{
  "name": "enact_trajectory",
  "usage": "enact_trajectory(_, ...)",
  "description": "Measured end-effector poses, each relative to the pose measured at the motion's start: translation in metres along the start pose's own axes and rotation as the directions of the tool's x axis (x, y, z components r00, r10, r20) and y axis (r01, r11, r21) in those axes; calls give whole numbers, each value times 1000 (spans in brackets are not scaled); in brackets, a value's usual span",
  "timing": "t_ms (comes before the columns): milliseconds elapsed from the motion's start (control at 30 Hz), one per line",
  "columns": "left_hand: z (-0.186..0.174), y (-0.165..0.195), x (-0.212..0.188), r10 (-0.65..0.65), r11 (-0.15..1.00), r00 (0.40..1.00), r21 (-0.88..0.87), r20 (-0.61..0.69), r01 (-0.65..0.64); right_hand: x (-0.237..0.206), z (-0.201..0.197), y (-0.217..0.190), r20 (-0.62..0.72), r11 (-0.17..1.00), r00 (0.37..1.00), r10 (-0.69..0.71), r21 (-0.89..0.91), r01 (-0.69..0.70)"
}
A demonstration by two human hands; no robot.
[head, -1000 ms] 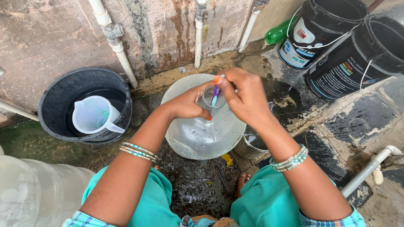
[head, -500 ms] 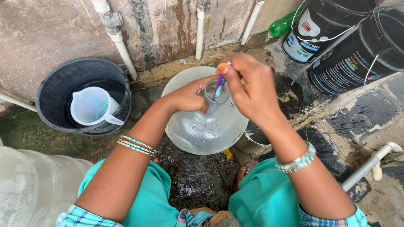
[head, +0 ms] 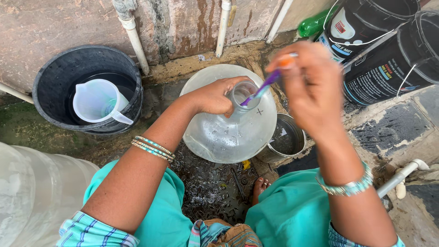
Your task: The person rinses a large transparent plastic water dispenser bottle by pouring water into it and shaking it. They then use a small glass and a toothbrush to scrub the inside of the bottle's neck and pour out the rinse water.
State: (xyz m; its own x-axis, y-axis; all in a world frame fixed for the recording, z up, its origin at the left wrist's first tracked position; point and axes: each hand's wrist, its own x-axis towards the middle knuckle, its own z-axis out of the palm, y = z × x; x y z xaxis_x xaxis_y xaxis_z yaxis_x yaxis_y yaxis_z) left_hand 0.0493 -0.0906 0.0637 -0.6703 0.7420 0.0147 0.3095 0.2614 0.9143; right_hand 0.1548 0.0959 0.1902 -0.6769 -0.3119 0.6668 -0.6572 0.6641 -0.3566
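A large clear water jar [head: 228, 132] stands on the wet ground in front of me. My left hand [head: 214, 97] grips its neck at the open mouth. Above and to the right of the mouth is my right hand [head: 307, 87], blurred, holding a purple and orange toothbrush [head: 265, 86]. The brush end dips into the jar's mouth. Both wrists carry bangles.
A black bucket [head: 50, 87] with a white plastic jug [head: 93, 101] in it stands at the left. A small steel pot [head: 286, 139] sits right of the jar. Two black paint buckets [head: 379, 55] stand at the upper right, another clear jar [head: 32, 192] at the lower left. Pipes run down the wall.
My right hand has lifted up and to the right with the toothbrush, drawing most of it out of the jar's mouth. The left hand keeps its hold on the neck.
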Motion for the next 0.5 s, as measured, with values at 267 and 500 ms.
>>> enact_trajectory(267, 2, -4, 2, -21, 1000, 1000, 11, -14, 21, -4, 31, 17, 54, 1000, 998, 14, -10, -13)
enact_trajectory(500, 3, -3, -3, -23, 998, 1000, -51, -15, 23, -7, 50, 40, 137, 1000, 991, 12, 11, -14)
